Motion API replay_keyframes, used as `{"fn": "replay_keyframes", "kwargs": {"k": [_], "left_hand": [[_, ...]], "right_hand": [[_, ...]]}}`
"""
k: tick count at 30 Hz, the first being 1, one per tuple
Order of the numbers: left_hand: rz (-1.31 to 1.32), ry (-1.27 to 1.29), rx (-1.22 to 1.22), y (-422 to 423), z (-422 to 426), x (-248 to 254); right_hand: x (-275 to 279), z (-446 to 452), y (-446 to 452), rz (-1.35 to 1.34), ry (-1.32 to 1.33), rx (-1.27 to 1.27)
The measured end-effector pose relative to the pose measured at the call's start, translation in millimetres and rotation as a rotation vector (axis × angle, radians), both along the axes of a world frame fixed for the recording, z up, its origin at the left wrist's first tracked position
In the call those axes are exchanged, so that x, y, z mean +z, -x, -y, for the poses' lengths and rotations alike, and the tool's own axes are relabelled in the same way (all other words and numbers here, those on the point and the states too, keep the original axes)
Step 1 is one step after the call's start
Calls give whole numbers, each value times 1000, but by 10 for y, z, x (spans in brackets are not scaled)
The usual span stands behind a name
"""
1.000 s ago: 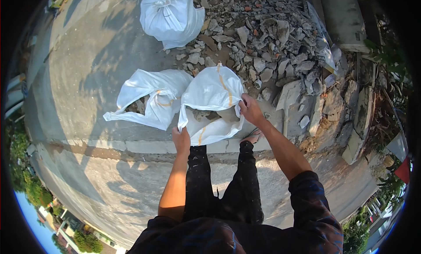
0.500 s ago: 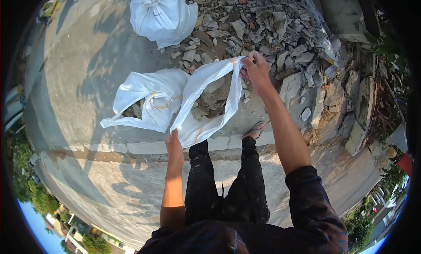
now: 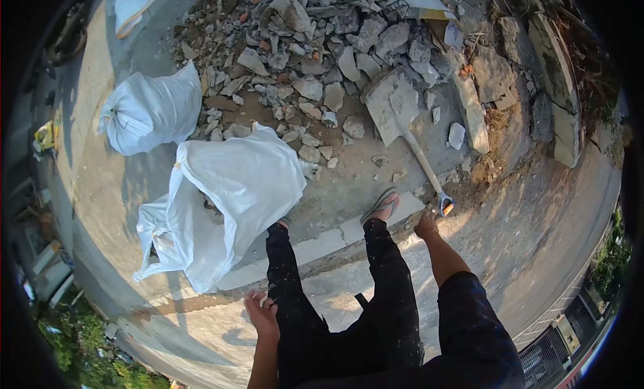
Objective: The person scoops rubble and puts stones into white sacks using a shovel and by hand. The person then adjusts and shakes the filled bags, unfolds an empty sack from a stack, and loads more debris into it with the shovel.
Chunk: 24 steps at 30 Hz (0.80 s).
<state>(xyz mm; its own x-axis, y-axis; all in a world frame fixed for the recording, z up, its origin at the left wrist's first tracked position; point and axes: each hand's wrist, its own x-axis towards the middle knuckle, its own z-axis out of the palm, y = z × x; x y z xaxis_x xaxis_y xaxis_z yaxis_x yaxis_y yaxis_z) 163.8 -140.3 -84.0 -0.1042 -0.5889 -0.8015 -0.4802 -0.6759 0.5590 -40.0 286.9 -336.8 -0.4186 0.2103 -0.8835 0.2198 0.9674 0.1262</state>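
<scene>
My left hand (image 3: 261,313) is open and empty, its fingers loosely curled and apart, just below the white sacks. My right hand (image 3: 425,226) is beside the handle end of a shovel (image 3: 420,156), a small gap apart; its fingers are mostly hidden from above. The shovel lies on the ground, its dusty blade against the rubble. A white sack (image 3: 251,177) stands left of my feet with its mouth spread toward the left. It partly covers another open white sack (image 3: 155,218), which touches it.
A heap of broken concrete (image 3: 305,60) spreads ahead. A tied white sack (image 3: 151,114) stands at its left, and part of another white sack (image 3: 134,6) shows at the top left. Slabs (image 3: 473,114) lie at the right; a low concrete edge (image 3: 322,247) runs under my feet.
Both hands have let go of the open sack's rim. The right hand has moved down and right to the shovel, now visible. The view has turned right, and the sack's mouth has flopped left.
</scene>
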Motion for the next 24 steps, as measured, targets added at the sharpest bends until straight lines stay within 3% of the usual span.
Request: {"fn": "replay_keyframes", "kwargs": {"k": [1,3,5,6,9,12,15,17,20,24], "left_hand": [[56,-12,-91,-23,-247,-144],[219,46,-363,81,-774,-481],[184,16,-541,-29,-1208,-1038],[163,-26,-586,31,-1439,-1225],[192,-178,-698,296,-1998,-1512],[128,-203,-870,308,-2172,-1585],[207,-169,-879,341,-2116,-1405],[200,-75,-867,421,-2065,-1159],[157,-29,-868,460,-1902,-724],[160,63,-1019,701,-1660,129]], "right_hand": [[-715,-442,-83,-176,-92,43],[-933,-574,478,-344,2,-111],[-1508,-739,883,-793,176,18],[-1664,-727,1118,-872,225,30],[-2301,-809,1420,-797,303,12],[-2553,-789,1509,-716,396,103],[-2351,-791,1461,-808,405,63],[-1927,-901,1475,-425,619,-54],[-1480,-998,1127,-394,772,-190],[-421,-1021,615,-385,588,-239]]}}
